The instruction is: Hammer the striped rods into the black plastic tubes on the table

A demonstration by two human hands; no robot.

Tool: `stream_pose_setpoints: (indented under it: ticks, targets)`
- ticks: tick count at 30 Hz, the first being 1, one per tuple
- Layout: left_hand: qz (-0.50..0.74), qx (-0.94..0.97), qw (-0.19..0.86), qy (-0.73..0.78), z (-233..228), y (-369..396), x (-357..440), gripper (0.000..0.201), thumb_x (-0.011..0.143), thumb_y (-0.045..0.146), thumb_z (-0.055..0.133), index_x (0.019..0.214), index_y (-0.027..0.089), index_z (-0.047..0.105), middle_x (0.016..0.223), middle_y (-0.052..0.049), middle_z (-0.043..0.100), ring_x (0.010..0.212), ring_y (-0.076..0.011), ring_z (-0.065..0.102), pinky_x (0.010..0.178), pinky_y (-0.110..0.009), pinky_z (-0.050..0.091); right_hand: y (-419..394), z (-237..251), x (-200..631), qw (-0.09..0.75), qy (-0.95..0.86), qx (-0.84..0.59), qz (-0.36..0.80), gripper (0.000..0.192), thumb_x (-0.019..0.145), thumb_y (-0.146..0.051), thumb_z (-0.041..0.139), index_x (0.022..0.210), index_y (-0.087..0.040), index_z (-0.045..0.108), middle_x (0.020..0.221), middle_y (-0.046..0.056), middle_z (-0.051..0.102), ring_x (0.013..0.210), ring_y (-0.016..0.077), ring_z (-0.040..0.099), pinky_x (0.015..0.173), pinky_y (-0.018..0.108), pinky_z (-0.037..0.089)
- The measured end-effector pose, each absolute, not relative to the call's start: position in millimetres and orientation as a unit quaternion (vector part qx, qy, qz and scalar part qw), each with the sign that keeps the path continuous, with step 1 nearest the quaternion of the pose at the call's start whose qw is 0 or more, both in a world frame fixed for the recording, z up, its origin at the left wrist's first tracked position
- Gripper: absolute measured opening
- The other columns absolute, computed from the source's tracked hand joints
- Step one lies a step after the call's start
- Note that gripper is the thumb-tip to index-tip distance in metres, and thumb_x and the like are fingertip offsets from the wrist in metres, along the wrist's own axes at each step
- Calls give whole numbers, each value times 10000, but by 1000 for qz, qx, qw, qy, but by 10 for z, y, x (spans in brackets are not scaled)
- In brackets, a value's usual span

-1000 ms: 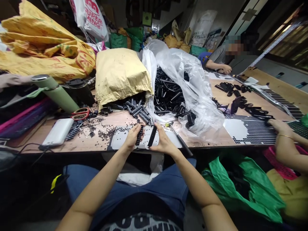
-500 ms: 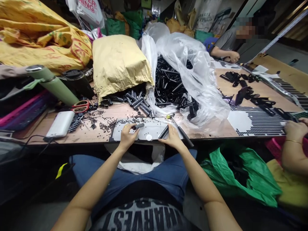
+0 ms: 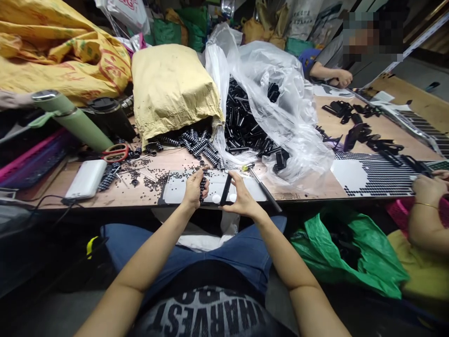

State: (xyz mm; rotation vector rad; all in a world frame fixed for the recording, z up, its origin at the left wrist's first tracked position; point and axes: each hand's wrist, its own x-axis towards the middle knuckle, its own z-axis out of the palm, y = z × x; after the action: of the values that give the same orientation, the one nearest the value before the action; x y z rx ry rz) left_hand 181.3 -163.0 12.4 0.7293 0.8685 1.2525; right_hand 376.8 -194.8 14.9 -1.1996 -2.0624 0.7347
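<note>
My left hand (image 3: 195, 188) is closed around a ribbed black-and-silver rod (image 3: 202, 188), held roughly upright. Between the thumb and fingers of my right hand (image 3: 241, 194) is a smooth black tube (image 3: 226, 188), tilted and apart from the rod. Both hands are over a pale mat (image 3: 177, 189) at the table's front edge, with small black rings scattered across its left part. Beyond my right hand lies a dark-handled tool with a yellow end (image 3: 263, 189).
A paper sack (image 3: 175, 84) spills ribbed rods (image 3: 201, 145). Beside it, a clear plastic bag (image 3: 291, 121) holds many black tubes (image 3: 245, 119). Red-handled scissors (image 3: 115, 153), a white box (image 3: 86, 179) and a green flask (image 3: 75, 124) are at left. Another person's hand (image 3: 430, 189) works at right.
My left hand has moved right and turned the ribbed rod from nearly level to upright. My right hand has shifted left, raising the black tube to a steeper angle.
</note>
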Motion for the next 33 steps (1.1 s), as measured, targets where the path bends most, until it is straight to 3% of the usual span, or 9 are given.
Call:
stream_pose_setpoints:
  ticks: [4, 9, 17, 22, 25, 28, 33]
  targets:
    - [528, 306, 686, 396, 221, -1694, 1831, 519, 810, 507, 586, 1206, 172, 572, 522, 68, 480, 324, -51, 373, 317, -157, 247, -1892, 334, 3558, 356, -814, -361, 284, 1112, 614, -254, 792, 1490, -220, 107, 1515, 155, 227, 1441, 299, 201, 1157, 498, 291]
    - [535, 262, 677, 432, 296, -1753, 1914, 363, 738, 435, 639, 942, 136, 620, 589, 29, 562, 418, -109, 553, 393, -207, 433, -1834, 381, 3404, 357, -841, -286, 291, 1107, 618, -220, 786, 1485, -215, 98, 1529, 156, 218, 1455, 291, 176, 1198, 486, 203]
    - [465, 244, 706, 474, 447, -1772, 1971, 283, 774, 406, 620, 832, 133, 573, 539, 11, 552, 383, -151, 565, 345, -228, 433, -1838, 218, 3359, 362, -812, -335, 312, 1100, 586, -240, 805, 1468, -203, 149, 1474, 155, 290, 1409, 281, 283, 1173, 457, 280]
    - [441, 291, 694, 489, 305, -1708, 1966, 291, 811, 397, 600, 900, 121, 625, 632, -20, 599, 448, -141, 578, 436, -260, 480, -1863, 80, 3304, 369, -788, -391, 300, 1090, 536, -191, 784, 1452, -166, 195, 1437, 169, 323, 1375, 289, 317, 1138, 450, 335]
    - [449, 437, 589, 510, 72, -1721, 2000, 370, 810, 378, 623, 1093, 141, 651, 861, -72, 650, 675, -162, 630, 656, -317, 539, -1857, -90, 3268, 358, -771, -451, 271, 1076, 541, -221, 779, 1447, -140, 205, 1421, 192, 344, 1362, 314, 323, 1131, 490, 326]
    - [409, 651, 359, 529, -192, -1749, 2046, 479, 799, 239, 628, 1267, 147, 586, 1029, -114, 612, 916, -213, 602, 847, -360, 496, -1853, -258, 3299, 328, -769, -498, 232, 982, 626, -236, 731, 1449, -121, 207, 1423, 217, 355, 1369, 324, 316, 1137, 521, 292]
    - [249, 840, 126, 465, -435, -1684, 1925, 376, 898, 116, 442, 1244, 126, 590, 1038, -143, 636, 922, -220, 592, 809, -347, 458, -1877, -264, 3865, 216, -710, -663, 95, 769, 767, -333, 683, 1395, -70, 328, 1390, 247, 418, 1321, 345, 373, 1071, 502, 349]
